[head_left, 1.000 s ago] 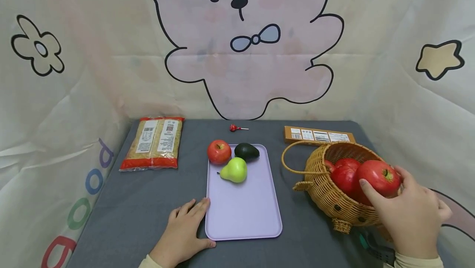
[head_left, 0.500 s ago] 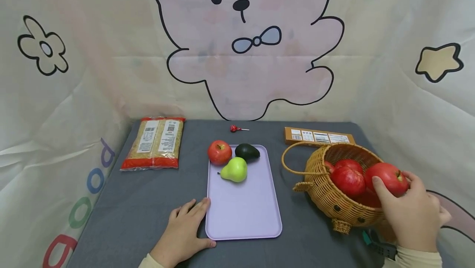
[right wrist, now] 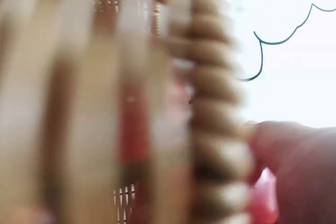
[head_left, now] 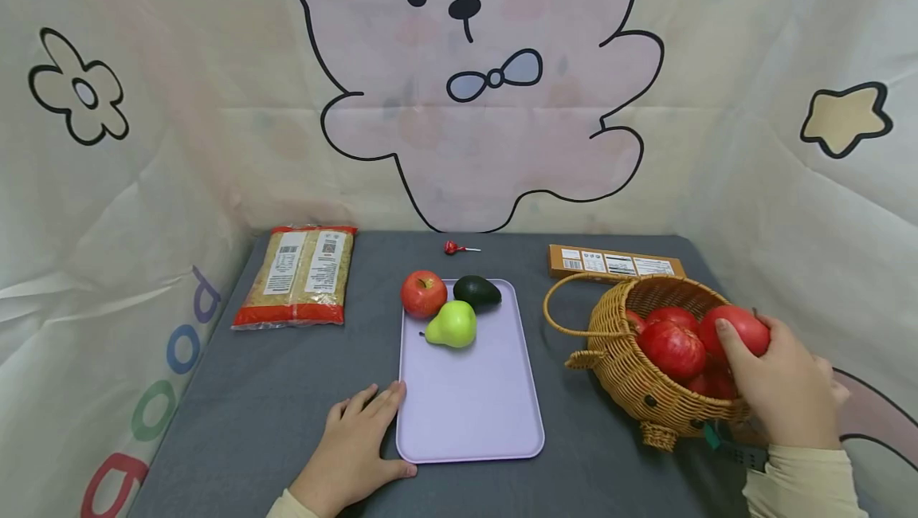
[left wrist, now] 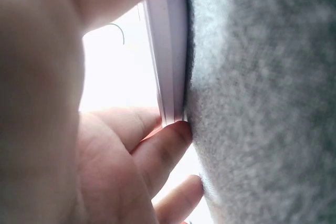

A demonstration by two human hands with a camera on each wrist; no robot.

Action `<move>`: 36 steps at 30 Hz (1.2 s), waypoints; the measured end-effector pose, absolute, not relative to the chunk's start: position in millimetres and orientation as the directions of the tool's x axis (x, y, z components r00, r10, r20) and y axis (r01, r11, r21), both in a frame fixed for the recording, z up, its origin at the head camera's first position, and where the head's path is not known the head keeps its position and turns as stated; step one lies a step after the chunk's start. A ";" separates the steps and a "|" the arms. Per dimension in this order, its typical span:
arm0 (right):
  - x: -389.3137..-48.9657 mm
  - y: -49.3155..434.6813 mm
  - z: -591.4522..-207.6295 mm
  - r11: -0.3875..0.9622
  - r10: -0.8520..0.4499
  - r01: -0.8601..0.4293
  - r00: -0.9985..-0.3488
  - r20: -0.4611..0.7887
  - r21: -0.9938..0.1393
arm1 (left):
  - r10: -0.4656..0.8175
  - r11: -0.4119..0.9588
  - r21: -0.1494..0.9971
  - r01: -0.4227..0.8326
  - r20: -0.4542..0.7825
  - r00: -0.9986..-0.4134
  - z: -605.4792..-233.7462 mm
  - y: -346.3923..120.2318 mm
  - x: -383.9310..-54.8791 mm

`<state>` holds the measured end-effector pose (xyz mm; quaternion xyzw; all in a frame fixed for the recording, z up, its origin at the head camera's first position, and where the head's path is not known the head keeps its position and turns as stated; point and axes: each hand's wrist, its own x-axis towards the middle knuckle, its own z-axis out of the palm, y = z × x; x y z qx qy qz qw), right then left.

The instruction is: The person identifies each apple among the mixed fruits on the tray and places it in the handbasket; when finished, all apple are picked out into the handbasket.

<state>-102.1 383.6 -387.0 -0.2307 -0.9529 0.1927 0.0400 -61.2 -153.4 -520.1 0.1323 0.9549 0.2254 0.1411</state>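
Observation:
My right hand (head_left: pixel 792 382) holds a red apple (head_left: pixel 739 329) between thumb and fingers, at the right side of the wicker basket's opening. The basket (head_left: pixel 624 366) is tilted and holds several red fruits (head_left: pixel 672 351); its weave (right wrist: pixel 94 93) fills much of the right wrist view. My left hand (head_left: pixel 358 438) lies on the table with fingertips and thumb against the left edge of the lilac tray (head_left: pixel 469 406). In the left wrist view, fingers (left wrist: pixel 165 153) touch the tray's side (left wrist: pixel 168 51). A red apple (head_left: pixel 423 295), a green pear (head_left: pixel 453 325) and an avocado (head_left: pixel 476 291) sit toward the tray's far end.
Behind the tray lies a red lollipop (head_left: pixel 452 247). A bag of grain (head_left: pixel 297 275) rests at the back left of the grey table (head_left: pixel 301 374), and a flat cardboard box (head_left: pixel 617 260) behind the basket. Printed cloth (head_left: pixel 215 143) walls three sides.
My right hand has first moved right with the apple, then back left and slightly up, and the apple has turned in its grip. The left hand has stayed at the tray.

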 end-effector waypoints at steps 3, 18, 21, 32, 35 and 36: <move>-108.8 387.5 -379.5 0.846 0.414 0.407 -0.909 -0.057 -0.345 | 0.317 0.864 0.466 0.191 -0.208 -0.925 -520.4 -153.4 -60.8; -118.2 397.1 -387.1 0.943 0.220 0.237 -0.971 -0.099 -0.232 | 0.322 0.862 0.465 0.201 -0.197 -0.926 -522.0 -154.8 -58.8; -118.2 397.5 -386.4 0.947 0.224 0.238 -0.971 -0.088 -0.213 | 0.317 0.865 0.462 0.196 -0.202 -0.927 -521.8 -153.8 -59.4; -109.7 402.0 -367.8 0.949 0.201 0.235 -0.965 -0.167 -0.213 | 0.320 0.870 0.453 0.194 -0.219 -0.922 -520.6 -152.2 -61.9; -111.2 402.5 -364.6 0.947 0.181 0.220 -0.968 -0.176 -0.234 | 0.309 0.875 0.450 0.180 -0.232 -0.922 -521.1 -152.9 -62.2; -111.3 403.2 -363.2 0.945 0.179 0.221 -0.966 -0.186 -0.239 | 0.308 0.875 0.451 0.178 -0.234 -0.922 -521.1 -153.0 -62.5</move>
